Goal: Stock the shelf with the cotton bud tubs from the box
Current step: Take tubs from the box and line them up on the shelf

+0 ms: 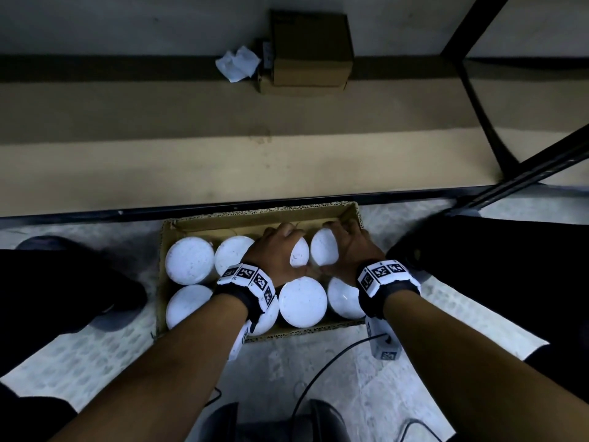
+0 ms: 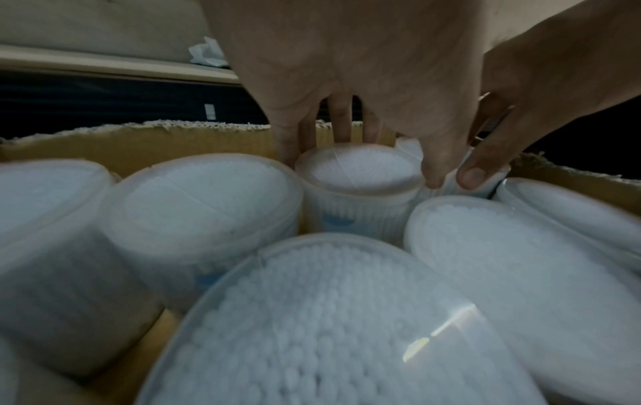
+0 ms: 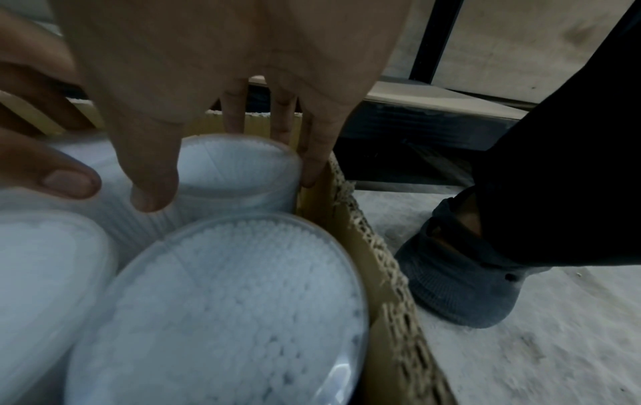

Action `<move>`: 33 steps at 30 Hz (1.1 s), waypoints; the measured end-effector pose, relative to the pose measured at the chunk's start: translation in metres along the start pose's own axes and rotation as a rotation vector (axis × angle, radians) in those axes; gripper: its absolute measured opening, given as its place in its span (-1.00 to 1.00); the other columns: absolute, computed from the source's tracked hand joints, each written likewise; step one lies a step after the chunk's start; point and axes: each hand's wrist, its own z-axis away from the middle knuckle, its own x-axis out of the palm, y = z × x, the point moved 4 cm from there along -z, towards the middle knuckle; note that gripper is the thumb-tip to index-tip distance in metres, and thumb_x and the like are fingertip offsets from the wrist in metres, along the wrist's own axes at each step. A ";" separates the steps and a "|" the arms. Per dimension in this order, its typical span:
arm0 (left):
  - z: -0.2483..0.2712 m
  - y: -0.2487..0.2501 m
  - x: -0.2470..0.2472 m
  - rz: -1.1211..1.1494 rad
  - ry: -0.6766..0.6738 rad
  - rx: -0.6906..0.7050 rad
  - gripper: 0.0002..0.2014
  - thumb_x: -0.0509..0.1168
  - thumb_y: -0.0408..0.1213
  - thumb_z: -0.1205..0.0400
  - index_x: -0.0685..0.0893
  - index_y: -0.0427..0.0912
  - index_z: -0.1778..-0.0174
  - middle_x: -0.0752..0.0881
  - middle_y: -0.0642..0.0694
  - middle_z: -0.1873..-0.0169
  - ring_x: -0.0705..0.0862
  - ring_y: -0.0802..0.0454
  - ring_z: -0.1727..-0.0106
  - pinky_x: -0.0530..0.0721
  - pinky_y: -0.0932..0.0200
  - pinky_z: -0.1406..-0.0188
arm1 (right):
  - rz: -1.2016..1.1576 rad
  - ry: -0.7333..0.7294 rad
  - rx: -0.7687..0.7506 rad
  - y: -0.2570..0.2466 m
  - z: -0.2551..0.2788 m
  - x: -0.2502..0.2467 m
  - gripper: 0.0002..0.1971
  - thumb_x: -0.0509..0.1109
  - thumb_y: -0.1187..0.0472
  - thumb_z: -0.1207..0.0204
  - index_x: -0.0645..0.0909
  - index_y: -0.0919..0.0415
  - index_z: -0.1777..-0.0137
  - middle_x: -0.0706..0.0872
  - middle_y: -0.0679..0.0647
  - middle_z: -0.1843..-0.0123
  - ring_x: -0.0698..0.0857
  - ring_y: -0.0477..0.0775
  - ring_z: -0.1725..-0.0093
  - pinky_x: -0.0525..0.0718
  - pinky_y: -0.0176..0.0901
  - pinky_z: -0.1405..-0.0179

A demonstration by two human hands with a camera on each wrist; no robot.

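Judging overall progress: stocking looks barely begun, with no tub seen on the shelf.
Shelf [image 1: 223, 161]: a tan board with a dark front rail, just beyond the box; it bears only a small cardboard carton [image 1: 310, 52] and a crumpled white paper [image 1: 237, 63] at the back.
Box [image 1: 255, 218]: an open cardboard box on the floor, holding eight cotton bud tubs in two rows of four, all upright with lids on.
Left hand [image 1: 277, 252]: fingers curled down over the far side of the third back-row tub [image 2: 360, 170], thumb on its near side; the grip looks closed, the tub not yet lifted.
Right hand [image 1: 349, 247]: fingers and thumb clamped likewise round the corner tub [image 3: 235, 167], beside the box wall.
Remaining work: both gripped tubs and the six others all seem left to move.
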 end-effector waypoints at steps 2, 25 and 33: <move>0.001 0.001 -0.002 -0.001 0.015 0.016 -0.24 0.41 0.24 -0.41 0.40 0.08 -0.52 0.37 0.06 -0.44 0.45 -0.14 -0.36 0.60 -0.06 -0.24 | 0.002 0.011 -0.007 -0.001 0.002 -0.004 -0.04 0.52 -0.30 -0.30 0.13 -0.13 -0.63 0.16 0.13 -0.61 0.31 0.33 -0.54 0.55 0.17 -0.34; 0.036 0.042 -0.075 -0.044 0.136 0.093 -0.16 0.47 0.14 -0.35 0.42 -0.02 -0.56 0.45 0.03 -0.48 0.47 -0.07 -0.45 0.48 0.03 -0.44 | -0.094 0.142 -0.077 -0.014 0.048 -0.080 -0.08 0.61 -0.26 -0.18 0.33 -0.19 -0.57 0.40 0.06 -0.51 0.49 0.21 -0.47 0.56 0.05 -0.39; 0.058 0.064 -0.136 -0.041 0.231 0.210 -0.25 0.40 0.22 -0.25 0.53 0.15 -0.41 0.58 0.09 -0.34 0.57 -0.01 -0.32 0.58 0.00 -0.33 | -0.155 0.292 -0.163 -0.033 0.080 -0.131 -0.21 0.62 -0.26 -0.21 0.45 -0.17 -0.45 0.54 0.08 -0.39 0.54 0.20 -0.37 0.56 -0.04 -0.34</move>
